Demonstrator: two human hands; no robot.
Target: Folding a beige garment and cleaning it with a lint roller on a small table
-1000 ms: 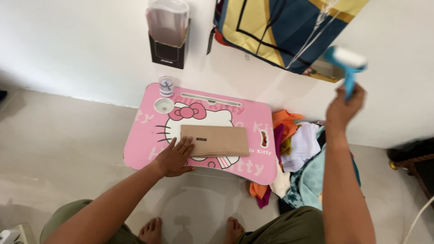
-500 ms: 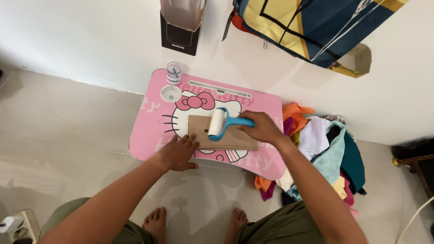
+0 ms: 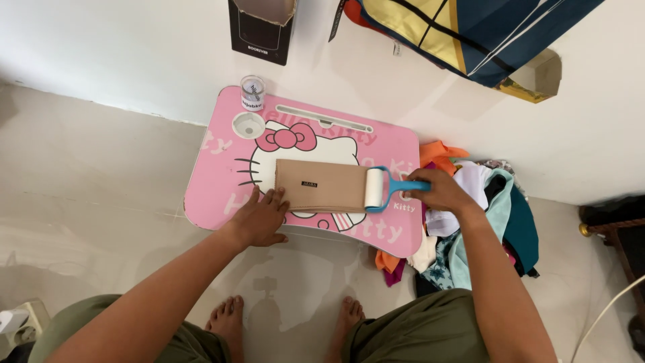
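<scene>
Two hands work over the pink counter (image 3: 215, 195). The left hand (image 3: 261, 218) lies flat, fingers on the tan folded cloth (image 3: 321, 186) at the counter's middle. The right hand (image 3: 440, 191) has its grip closed around the blue-handled lint roller (image 3: 376, 189), resting on the cloth's right end. Beyond stands a small clear cup (image 3: 252, 93).

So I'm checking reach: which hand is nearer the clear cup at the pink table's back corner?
Left. The left hand rests at the tan cloth's near-left corner, below the clear cup; the right hand grips the roller far right.
</scene>
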